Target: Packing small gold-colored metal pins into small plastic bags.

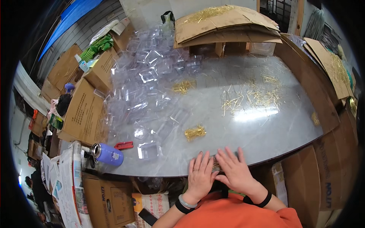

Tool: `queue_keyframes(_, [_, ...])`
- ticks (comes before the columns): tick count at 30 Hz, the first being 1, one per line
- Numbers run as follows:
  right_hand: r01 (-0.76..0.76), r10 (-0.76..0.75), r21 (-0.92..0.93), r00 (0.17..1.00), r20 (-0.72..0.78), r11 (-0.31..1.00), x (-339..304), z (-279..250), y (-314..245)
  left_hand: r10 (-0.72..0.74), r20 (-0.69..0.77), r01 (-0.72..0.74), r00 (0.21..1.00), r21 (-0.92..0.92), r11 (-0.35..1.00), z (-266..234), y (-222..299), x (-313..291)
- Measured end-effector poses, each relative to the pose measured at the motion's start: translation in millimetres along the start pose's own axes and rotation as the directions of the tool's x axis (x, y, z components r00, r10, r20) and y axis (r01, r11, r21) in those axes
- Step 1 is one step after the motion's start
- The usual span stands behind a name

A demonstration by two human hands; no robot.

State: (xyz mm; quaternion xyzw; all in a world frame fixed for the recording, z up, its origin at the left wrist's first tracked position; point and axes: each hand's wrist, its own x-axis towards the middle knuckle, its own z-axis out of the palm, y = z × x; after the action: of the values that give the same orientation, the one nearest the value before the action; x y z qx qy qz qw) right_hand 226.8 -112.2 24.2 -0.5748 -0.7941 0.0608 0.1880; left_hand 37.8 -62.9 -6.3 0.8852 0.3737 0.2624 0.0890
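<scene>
Fingers outstretched, not curled shut, our left hand (201, 173) and right hand (236, 173) flank a small bundle of thin, gold-coloured metal wires (216, 163) at the glossy grey tabletop's (243, 136) near edge; we judge it light, springy, slippery, best gripped mid-length.

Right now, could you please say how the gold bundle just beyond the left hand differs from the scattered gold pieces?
The gold bundle is compact; the scattered gold pieces spread wide. The bundle lies nearer the left hand; the pieces lie farther off. Both rest on the grey table.
</scene>
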Motion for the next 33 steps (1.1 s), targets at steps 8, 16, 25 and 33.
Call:
queue_keyframes(8, [0.073,-0.071,-0.034,0.996,0.047,0.997,63.3,-49.2,59.8,-0.038,0.064,0.038,0.997,-0.001,0.999,-24.4,-19.7,12.0])
queue_keyframes(16, [0.056,0.011,-0.229,0.960,0.281,0.972,163.2,-27.7,174.4,-0.057,0.010,0.057,0.998,-0.057,0.997,-20.7,-28.2,15.3])
queue_keyframes(25, [0.003,0.039,-0.182,0.973,0.227,0.983,71.8,-10.2,114.0,-0.143,-0.061,0.146,0.988,0.055,0.988,-27.7,-47.7,15.0])
queue_keyframes(33, [-0.117,0.131,-0.204,0.990,0.058,0.972,56.9,-12.2,94.6,-0.033,-0.257,0.056,0.966,0.084,0.995,-28.3,-32.4,11.4])
